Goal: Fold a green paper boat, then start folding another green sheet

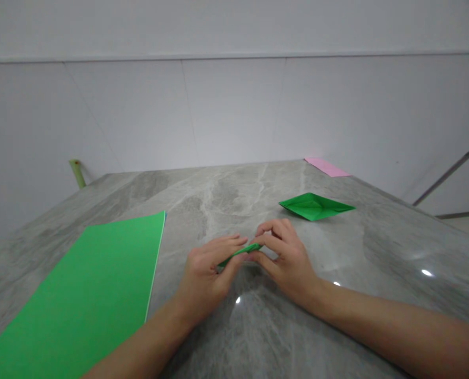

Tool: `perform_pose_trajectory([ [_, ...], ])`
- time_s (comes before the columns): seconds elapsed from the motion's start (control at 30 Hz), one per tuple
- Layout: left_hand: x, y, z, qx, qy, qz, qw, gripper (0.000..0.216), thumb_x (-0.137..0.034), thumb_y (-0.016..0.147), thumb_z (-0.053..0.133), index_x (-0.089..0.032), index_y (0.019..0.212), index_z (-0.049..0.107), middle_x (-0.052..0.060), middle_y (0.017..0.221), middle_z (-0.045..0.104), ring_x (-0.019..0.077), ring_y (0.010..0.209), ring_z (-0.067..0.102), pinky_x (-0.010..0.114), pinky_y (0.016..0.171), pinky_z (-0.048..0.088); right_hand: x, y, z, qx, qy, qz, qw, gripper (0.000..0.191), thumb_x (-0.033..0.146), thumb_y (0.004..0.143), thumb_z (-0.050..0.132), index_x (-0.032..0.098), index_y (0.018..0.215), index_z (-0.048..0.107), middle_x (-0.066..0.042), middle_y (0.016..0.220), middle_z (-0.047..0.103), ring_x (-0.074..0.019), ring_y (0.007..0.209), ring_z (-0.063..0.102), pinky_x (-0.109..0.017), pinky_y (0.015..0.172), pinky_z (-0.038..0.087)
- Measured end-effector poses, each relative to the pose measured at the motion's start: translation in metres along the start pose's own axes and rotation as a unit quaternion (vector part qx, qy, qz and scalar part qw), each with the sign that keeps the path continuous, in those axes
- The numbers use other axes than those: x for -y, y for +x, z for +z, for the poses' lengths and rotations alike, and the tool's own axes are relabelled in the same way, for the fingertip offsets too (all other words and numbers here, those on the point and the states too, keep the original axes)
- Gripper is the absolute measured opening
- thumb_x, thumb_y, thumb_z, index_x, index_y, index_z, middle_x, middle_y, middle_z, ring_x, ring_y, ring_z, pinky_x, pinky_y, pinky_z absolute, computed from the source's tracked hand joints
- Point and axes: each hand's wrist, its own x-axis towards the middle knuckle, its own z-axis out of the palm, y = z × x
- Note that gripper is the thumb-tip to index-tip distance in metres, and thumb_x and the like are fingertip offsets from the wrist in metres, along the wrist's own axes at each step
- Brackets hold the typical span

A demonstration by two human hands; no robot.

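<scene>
My left hand (pixel 206 273) and my right hand (pixel 285 260) meet above the middle of the grey marble table (pixel 226 205). Their fingers pinch opposite ends of a narrow folded strip of green paper (pixel 238 253). The strip's middle shows between them, and its right end is hidden by my right fingers. Beyond my right hand lies a flat folded green paper shape (pixel 313 206) with pointed ends, apart from both hands. A large sheet of green paper (pixel 88 289) lies to the left of my left hand, near my left forearm.
A pink paper sheet (pixel 327 167) lies at the far right edge of the table, against the white wall (pixel 234 105). A pale green tube (pixel 77 173) stands behind the far left corner. Bright reflections mark the polished tabletop.
</scene>
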Motion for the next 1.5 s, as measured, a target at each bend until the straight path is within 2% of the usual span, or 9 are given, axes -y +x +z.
perform_pose_trajectory([
  [0.17, -0.001, -0.002, -0.003, -0.001, 0.006, -0.040, 0.999, 0.016, -0.018, 0.089, 0.063, -0.021, 0.102, 0.072, 0.001, 0.096, 0.077, 0.0152, 0.085, 0.072, 0.027, 0.078, 0.057, 0.003, 0.001, -0.003, 0.004, 0.026, -0.032, 0.999, 0.007, 0.013, 0.091, 0.060, 0.017, 0.091, 0.066, -0.004, 0.077, 0.061, -0.0175, 0.075, 0.050, -0.033, 0.069, 0.040],
  [0.3, 0.000, -0.002, -0.003, -0.004, 0.010, -0.029, 1.000, 0.018, -0.018, 0.088, 0.065, -0.020, 0.105, 0.069, 0.001, 0.097, 0.077, 0.0145, 0.086, 0.072, 0.025, 0.079, 0.056, 0.005, 0.001, -0.004, -0.021, 0.039, -0.038, 0.998, 0.009, 0.013, 0.088, 0.065, 0.017, 0.096, 0.062, -0.002, 0.076, 0.063, -0.0163, 0.073, 0.052, -0.033, 0.069, 0.040],
  [0.57, 0.002, -0.001, -0.001, -0.015, 0.007, 0.026, 1.000, 0.016, -0.014, 0.088, 0.065, -0.020, 0.102, 0.071, 0.003, 0.094, 0.077, 0.0156, 0.083, 0.073, 0.025, 0.077, 0.058, 0.008, 0.003, -0.006, -0.020, 0.038, -0.038, 0.998, 0.008, 0.013, 0.087, 0.063, 0.020, 0.087, 0.059, -0.001, 0.076, 0.065, -0.0173, 0.074, 0.056, -0.034, 0.070, 0.043],
  [1.5, -0.002, 0.002, -0.002, -0.004, 0.000, 0.038, 0.999, 0.011, -0.013, 0.088, 0.062, -0.018, 0.095, 0.070, 0.002, 0.083, 0.075, 0.0142, 0.075, 0.070, 0.023, 0.069, 0.054, 0.011, 0.002, -0.006, -0.024, 0.039, -0.032, 0.998, 0.007, 0.015, 0.087, 0.060, 0.021, 0.085, 0.058, -0.002, 0.075, 0.065, -0.0190, 0.074, 0.059, -0.036, 0.069, 0.044],
])
